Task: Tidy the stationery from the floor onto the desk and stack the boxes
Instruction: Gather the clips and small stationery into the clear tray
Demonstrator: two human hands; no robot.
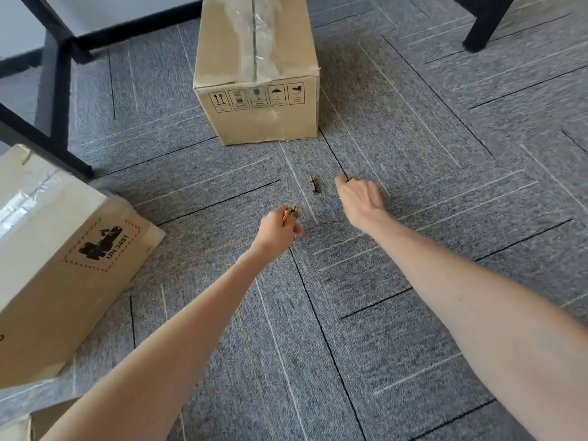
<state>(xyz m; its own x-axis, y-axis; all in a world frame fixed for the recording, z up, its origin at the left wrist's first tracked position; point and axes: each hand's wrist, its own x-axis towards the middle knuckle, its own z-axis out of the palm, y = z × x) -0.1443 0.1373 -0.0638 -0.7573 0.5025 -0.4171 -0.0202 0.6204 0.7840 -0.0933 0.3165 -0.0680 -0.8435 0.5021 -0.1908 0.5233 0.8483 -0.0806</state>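
A small black item with a gold end (313,184) lies on the grey carpet between my two hands and the upright box. My left hand (280,229) grips two similar gold-tipped items (291,213), whose ends stick out above the fingers. My right hand (359,198) is down at the carpet, right of the loose item, with its fingers curled. Its fingertips pinch a small brownish piece (349,179) that is mostly hidden. A taped cardboard box (254,74) stands upright beyond the hands. A second box with a UN 3481 label (63,265) lies tilted at the left.
A third cardboard box (47,420) shows at the bottom left corner. Black desk legs (54,90) stand at the upper left, with a crossbar running to the floor near the tilted box. Another black leg (483,27) stands at the upper right.
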